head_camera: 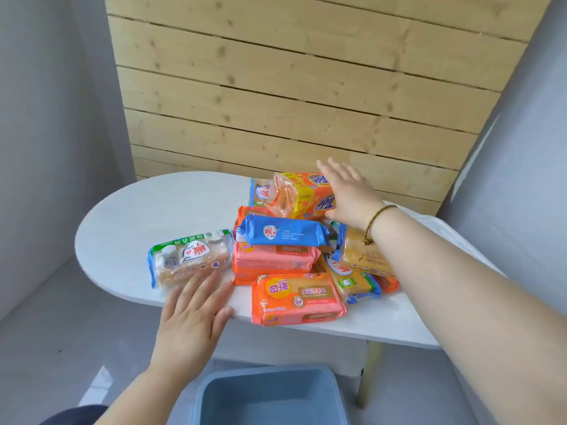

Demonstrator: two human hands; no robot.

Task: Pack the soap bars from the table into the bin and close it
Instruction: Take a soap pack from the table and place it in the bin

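Several wrapped soap bars lie heaped on the white oval table. My right hand reaches over the heap, fingers spread, its palm against the orange and yellow Tide pack at the back. My left hand lies flat and open at the table's near edge, fingertips touching the clear green-and-blue soap pack. A blue bar tops a pink-orange stack. Another orange bar lies nearest me. The grey-blue bin stands open on the floor below, with nothing visible inside.
A wooden plank wall rises behind the table, with grey walls on both sides. Yellow-wrapped bars lie under my right forearm. A white lid-like panel shows at the table's right end. A table leg stands right of the bin.
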